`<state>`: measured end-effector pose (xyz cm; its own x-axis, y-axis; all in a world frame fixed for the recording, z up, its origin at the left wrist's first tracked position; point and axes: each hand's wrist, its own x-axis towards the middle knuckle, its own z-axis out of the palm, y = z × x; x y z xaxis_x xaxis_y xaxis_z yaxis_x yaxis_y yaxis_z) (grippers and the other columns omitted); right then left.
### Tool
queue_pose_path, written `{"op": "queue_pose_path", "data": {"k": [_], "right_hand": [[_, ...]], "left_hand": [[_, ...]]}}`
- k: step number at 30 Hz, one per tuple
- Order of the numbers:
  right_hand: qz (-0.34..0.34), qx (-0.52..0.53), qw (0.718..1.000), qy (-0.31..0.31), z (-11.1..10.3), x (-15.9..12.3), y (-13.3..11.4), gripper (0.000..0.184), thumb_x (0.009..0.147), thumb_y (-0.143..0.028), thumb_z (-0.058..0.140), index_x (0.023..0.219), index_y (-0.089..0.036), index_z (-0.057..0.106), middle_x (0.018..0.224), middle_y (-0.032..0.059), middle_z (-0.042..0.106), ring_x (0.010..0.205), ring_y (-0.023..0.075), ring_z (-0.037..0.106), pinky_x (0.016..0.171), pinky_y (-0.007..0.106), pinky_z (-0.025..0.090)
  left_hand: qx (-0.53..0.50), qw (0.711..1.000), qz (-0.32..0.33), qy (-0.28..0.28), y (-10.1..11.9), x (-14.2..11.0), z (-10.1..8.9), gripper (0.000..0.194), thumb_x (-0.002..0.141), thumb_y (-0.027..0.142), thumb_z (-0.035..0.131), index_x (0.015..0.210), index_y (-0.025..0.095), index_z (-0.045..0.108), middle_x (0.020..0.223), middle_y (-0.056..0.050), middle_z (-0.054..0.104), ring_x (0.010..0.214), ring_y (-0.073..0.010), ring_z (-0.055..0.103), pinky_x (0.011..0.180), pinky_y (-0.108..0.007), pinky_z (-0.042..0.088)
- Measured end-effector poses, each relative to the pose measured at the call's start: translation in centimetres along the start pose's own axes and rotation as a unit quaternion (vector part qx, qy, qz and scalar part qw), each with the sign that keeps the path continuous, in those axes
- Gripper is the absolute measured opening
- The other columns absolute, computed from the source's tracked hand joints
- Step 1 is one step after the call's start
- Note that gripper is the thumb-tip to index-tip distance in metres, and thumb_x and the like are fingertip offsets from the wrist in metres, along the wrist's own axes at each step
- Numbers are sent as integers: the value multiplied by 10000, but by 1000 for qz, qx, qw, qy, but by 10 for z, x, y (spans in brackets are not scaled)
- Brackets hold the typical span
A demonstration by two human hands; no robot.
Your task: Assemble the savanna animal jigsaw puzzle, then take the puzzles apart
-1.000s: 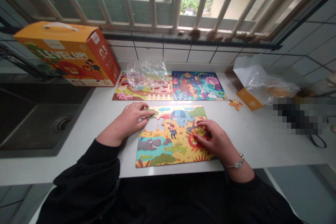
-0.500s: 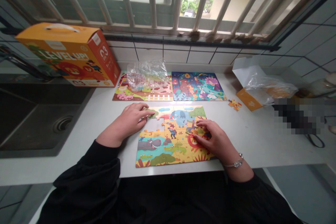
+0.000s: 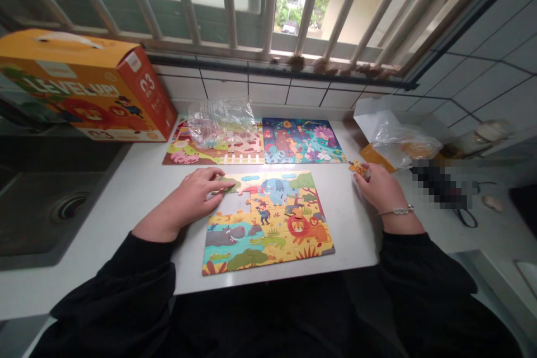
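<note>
A jungle jigsaw puzzle [image 3: 272,235] with an elephant, hippo and lions lies flat on the white counter. There is a gap in its left side, where the counter shows through. My left hand [image 3: 195,196] rests at the puzzle's upper left corner, fingers stretched out, the index fingertip on a green bush piece [image 3: 229,184]. Off to the right, my right hand [image 3: 380,190] has thumb and fingers closed around a loose yellow-orange puzzle piece [image 3: 356,168] on the counter. Fingers partly cover that piece, so whether there is more than one cannot be told.
Behind lie a farm puzzle [image 3: 201,154] under crumpled clear plastic [image 3: 222,120] and a dark blue forest puzzle [image 3: 302,142]. An orange carton [image 3: 84,89] stands by the sink [image 3: 54,235]. An open box [image 3: 377,156] holding plastic wrap is at back right.
My right hand has left the lion area of the puzzle and moved right to the loose piece, closing on it. My left hand stays at the upper left corner. The view has shifted right.
</note>
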<state>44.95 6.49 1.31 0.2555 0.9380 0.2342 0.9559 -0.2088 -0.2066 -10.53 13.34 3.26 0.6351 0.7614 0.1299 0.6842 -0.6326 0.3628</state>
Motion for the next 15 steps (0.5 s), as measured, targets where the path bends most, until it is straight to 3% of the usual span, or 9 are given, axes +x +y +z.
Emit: {"op": "queue_pose_path", "data": {"k": [5, 9, 12, 15], "right_hand": [[9, -33, 997, -67, 0, 19, 16, 458, 960, -383, 677, 1318, -103, 736, 1305, 239, 792, 1179, 374, 748, 1023, 469, 580], [-3, -26, 997, -66, -6, 17, 20, 409, 916, -403, 731, 1227, -137, 752, 1210, 197, 816, 1102, 353, 757, 954, 432, 577], [-19, -3, 999, -44, -12, 5, 15, 438, 880, -421, 765, 1229, -159, 731, 1167, 165, 818, 1000, 318, 755, 880, 405, 570], [-55, 39, 998, -18, -19, -14, -4, 452, 882, -460, 777, 1238, -189, 718, 1121, 121, 807, 816, 253, 715, 796, 381, 553]], "left_hand": [[-1, 1000, 1, 6, 0, 1, 1, 397, 1030, 352, 617, 1353, 346, 847, 1410, -120, 694, 1318, -353, 639, 1164, -558, 511], [17, 1000, 4, 6, 7, 2, -5, 381, 1046, 381, 612, 1326, 277, 846, 1426, -154, 696, 1324, -371, 647, 1153, -577, 519], [32, 999, 24, 9, 33, 6, -11, 381, 1059, 414, 636, 1337, 219, 808, 1460, -179, 700, 1342, -390, 652, 1141, -587, 524], [23, 996, 89, -14, 81, 17, -8, 412, 1075, 397, 666, 1441, 217, 727, 1494, -157, 714, 1370, -362, 656, 1169, -548, 515]]}}
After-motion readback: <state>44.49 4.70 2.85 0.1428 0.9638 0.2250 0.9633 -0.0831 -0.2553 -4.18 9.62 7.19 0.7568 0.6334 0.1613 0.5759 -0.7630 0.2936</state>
